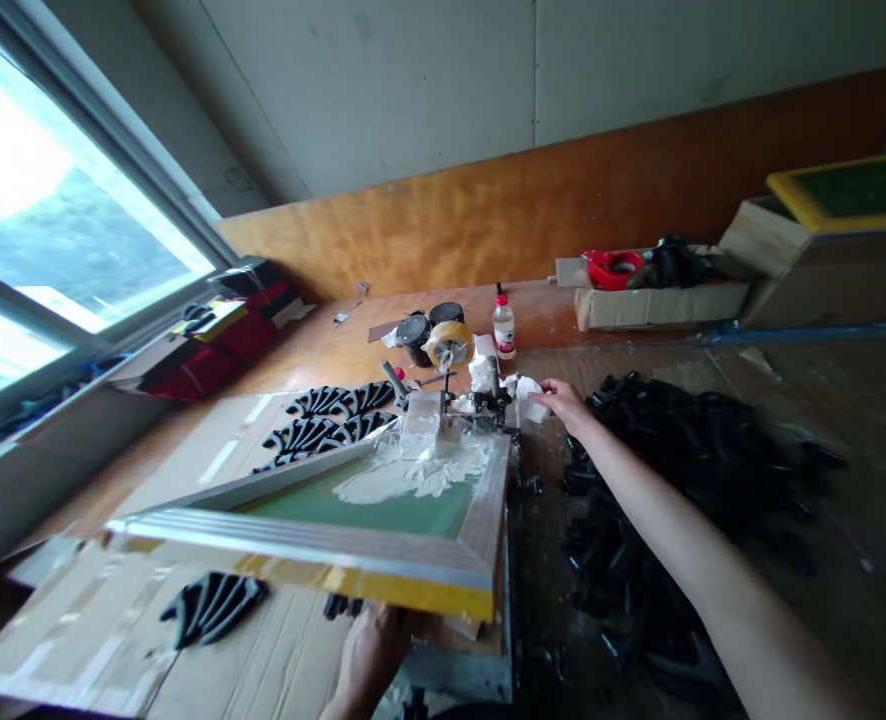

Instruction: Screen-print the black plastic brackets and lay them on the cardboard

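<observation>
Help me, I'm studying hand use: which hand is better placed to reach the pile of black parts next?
Probably the right: the right hand is beside the pile of black parts, though it pinches a white wad. The left hand is farther away, partly hidden beneath the screen frame.

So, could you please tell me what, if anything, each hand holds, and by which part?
The right hand pinches a white wad by its right edge; the frame hides any hold by the left hand.

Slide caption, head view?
Right hand holding white wad beside framed screen bearing paste; left hand below its near edge.
</observation>
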The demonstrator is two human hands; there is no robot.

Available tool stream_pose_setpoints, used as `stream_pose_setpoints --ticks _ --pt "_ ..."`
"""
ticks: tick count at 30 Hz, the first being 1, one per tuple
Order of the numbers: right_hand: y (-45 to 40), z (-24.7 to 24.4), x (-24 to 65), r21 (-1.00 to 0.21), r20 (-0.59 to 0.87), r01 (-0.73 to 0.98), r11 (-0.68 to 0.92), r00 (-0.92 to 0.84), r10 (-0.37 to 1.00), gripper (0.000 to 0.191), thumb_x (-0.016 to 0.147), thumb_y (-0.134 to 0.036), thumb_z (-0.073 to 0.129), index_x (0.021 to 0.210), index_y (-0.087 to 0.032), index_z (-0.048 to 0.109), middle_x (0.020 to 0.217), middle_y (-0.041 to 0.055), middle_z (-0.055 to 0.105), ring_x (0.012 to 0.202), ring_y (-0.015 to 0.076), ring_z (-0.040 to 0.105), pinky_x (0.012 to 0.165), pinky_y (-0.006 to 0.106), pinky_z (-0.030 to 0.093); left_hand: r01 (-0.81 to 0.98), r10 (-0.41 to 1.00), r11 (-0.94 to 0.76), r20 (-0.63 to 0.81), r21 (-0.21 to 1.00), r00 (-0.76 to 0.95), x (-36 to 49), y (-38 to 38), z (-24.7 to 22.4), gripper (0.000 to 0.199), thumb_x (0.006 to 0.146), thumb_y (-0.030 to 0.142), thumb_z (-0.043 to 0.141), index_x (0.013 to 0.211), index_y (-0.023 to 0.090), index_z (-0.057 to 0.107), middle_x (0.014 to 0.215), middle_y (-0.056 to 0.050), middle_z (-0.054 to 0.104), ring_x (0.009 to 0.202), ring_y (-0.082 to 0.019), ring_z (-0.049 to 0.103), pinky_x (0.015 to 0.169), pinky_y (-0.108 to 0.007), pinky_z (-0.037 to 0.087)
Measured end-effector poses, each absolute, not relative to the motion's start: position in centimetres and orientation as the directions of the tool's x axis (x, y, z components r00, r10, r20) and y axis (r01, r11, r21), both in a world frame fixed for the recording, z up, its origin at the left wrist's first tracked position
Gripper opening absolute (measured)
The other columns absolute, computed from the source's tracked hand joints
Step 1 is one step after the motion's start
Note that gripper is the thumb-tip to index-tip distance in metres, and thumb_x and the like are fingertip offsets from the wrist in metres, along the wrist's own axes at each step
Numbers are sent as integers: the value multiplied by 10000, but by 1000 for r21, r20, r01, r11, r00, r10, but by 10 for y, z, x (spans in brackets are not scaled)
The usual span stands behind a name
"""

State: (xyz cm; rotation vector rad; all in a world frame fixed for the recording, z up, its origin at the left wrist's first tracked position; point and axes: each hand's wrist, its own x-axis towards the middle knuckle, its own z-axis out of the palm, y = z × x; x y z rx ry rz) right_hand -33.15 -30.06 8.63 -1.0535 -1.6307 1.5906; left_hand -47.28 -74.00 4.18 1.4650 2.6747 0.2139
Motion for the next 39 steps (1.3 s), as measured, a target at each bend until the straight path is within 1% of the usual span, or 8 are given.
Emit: stream_pose_setpoints --ticks 5,11,15,19,22,25,33,39 --pt "-359 111 -272 -954 -212 -121 -275 -374 903 447 434 -322 838 780 -202 581 722 -8 676 642 166 624 579 267 479 840 853 522 -95 146 -514 -479 -754 35 342 953 454 398 998 187 606 816 -85 727 737 -241 717 560 -288 464" --pt "-446 122 -257 -943 -231 -138 -302 -382 895 454 485 -341 852 869 -214 645 795 11 709 683 187 649 591 285 494 854 872 484 -20 189 -490 -498 -762 54 386 933 520 416 871 189 603 793 -76 716 711 -223 700 546 -269 403" --pt "-514 125 -280 -943 -246 -95 -320 -452 857 445 544 -401 843 913 -208 687 846 33 723 755 217 663 619 294 492 751 877 426 -25 504 -481 -504 -750 93 375 925 529 433 939 213 633 848 -51 716 737 -193 678 641 -277 455" --pt "-579 132 -314 -912 -306 -44 -407 -588 748 412 610 -419 831 925 -188 701 832 28 718 741 191 644 662 287 482 200 912 332 -260 922 -316 -493 -723 123 464 840 561 570 1148 219 629 1097 -82 704 924 -211 670 738 -293 518" --pt "-612 138 -334 -899 -305 -42 -437 -655 691 361 662 -417 804 925 -192 702 833 13 706 722 156 614 673 270 473 -287 934 314 -349 905 -77 -485 -710 124 534 795 546 641 1173 170 622 1074 -99 693 911 -212 660 733 -300 531" --pt "-627 140 -344 -903 -328 1 -429 -645 690 359 659 -413 801 928 -198 701 840 8 692 727 151 602 652 265 476 -477 940 233 -322 847 -114 -487 -709 113 394 739 421 726 1016 150 657 870 -37 683 722 -136 617 669 -244 493" --pt "-636 121 -360 -904 -363 -2 -428 -526 769 442 662 -533 785 942 -206 683 871 30 678 783 178 617 634 273 518 -74 910 89 -112 993 -400 -519 -722 96 111 769 270 638 769 160 656 757 -7 644 749 -152 589 703 -253 483" --pt "-649 121 -379 -755 -449 -98 -648 -644 620 545 756 -651 670 1129 -258 619 997 38 695 806 194 665 677 322 548 239 889 -67 166 969 -427 -527 -725 89 127 827 198 594 802 200 718 968 -67 671 908 -191 626 834 -328 513"
